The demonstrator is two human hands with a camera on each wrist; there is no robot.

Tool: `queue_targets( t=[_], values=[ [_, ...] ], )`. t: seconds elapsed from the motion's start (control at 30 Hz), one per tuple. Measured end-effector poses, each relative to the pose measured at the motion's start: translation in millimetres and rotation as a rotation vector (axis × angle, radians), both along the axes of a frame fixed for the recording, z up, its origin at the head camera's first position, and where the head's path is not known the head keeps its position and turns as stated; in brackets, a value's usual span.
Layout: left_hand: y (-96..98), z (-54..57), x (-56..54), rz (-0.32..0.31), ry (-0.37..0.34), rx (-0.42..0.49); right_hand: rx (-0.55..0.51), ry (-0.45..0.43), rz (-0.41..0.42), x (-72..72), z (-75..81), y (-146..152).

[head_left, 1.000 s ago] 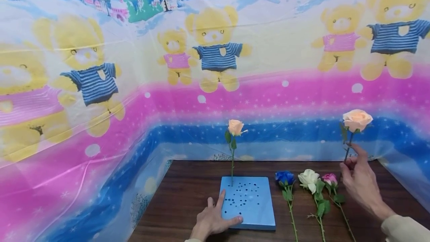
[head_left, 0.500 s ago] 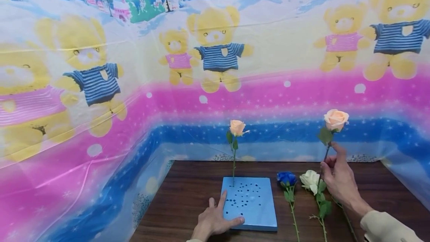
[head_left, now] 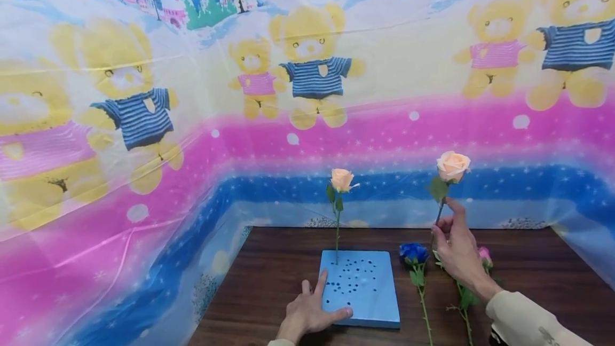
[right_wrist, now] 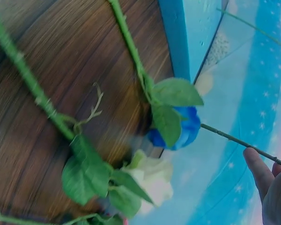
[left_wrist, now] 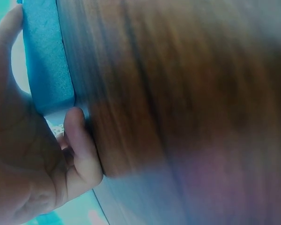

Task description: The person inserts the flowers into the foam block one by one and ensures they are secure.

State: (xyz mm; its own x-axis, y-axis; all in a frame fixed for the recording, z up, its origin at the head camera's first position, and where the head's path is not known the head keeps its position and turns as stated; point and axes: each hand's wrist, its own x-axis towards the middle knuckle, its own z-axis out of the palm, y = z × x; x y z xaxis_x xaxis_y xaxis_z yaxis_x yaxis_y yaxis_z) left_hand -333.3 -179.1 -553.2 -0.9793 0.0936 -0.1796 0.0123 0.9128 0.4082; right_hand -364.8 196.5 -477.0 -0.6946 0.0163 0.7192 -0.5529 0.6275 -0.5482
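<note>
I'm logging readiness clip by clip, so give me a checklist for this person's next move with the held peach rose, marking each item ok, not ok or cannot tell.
1. Held peach rose gripped: ok, the right hand pinches its stem.
2. Blue board steadied: ok, the left hand touches its left and near edges.
3. Free holes in the board: ok, many show.
4. Standing peach rose upright: ok.
5. Held rose over the board: not ok, it is to the right of it in the head view.
6. Stem's lower tip lined up with a hole: cannot tell, the tip is not clearly visible.
</note>
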Motion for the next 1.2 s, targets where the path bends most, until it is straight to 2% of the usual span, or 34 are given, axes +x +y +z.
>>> queue_targets(
  t=[0.13,0.37,0.53,0.87,1.07,1.2],
  values=[
    [-0.3,-1.8,-0.5,0.002,-0.013,-0.001,0.006,-0.014,0.039,-2.4,-0.2,-10.6],
    [-0.3,-0.4,-0.6,0.001,-0.009,-0.01,-0.018,-0.059,0.06,-6.9,0.4,-30.7],
    [-1.3,-3.8,-1.7,-0.003,-0.001,-0.002,-0.021,-0.057,0.076,-8.3,-1.8,-46.6],
    [-2.9,-10.6,-4.9,0.005,0.024,-0.013,-0.088,-0.095,0.178,-14.7,-5.6,-80.8],
    [-1.2,-6.8,-2.7,0.006,0.03,-0.031,-0.082,-0.116,0.183,-18.2,-6.5,-96.4],
    [-2.0,-5.0,-1.8,0.003,0.026,-0.045,-0.107,-0.169,0.201,-21.5,-7.5,-105.4]
  ],
)
